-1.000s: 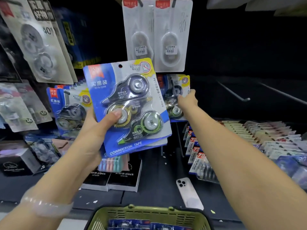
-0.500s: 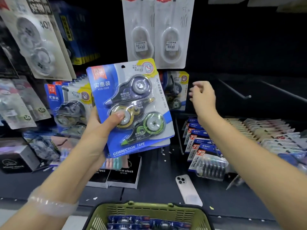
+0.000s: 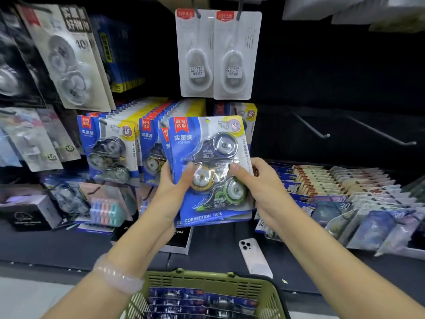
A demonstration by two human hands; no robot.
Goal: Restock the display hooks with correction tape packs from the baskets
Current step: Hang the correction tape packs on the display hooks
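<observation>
A small stack of blue correction tape packs [image 3: 207, 143] is held upright in front of the shelf, three dispensers showing on the front card. My left hand [image 3: 171, 192] grips the stack's left edge, thumb across the front. My right hand [image 3: 262, 187] grips the right edge, its thumb on the blister. Rows of the same packs hang on hooks behind: one row at the left [image 3: 108, 146], one in the middle [image 3: 150, 143], and a pack [image 3: 249, 116] partly hidden behind the held stack. A green basket [image 3: 230, 285] below holds more packs [image 3: 202, 300].
Two bare hooks [image 3: 312, 127] [image 3: 386, 134] jut out at the right. White single-tape cards [image 3: 218, 54] hang above. A white phone [image 3: 254, 256] lies on the shelf. Card packs [image 3: 345, 187] fill the right shelf, boxes and other goods the left.
My right hand has come back from the hung pack at the rear and taken hold of the stack's right edge. The stack has dropped lower and moved right.
</observation>
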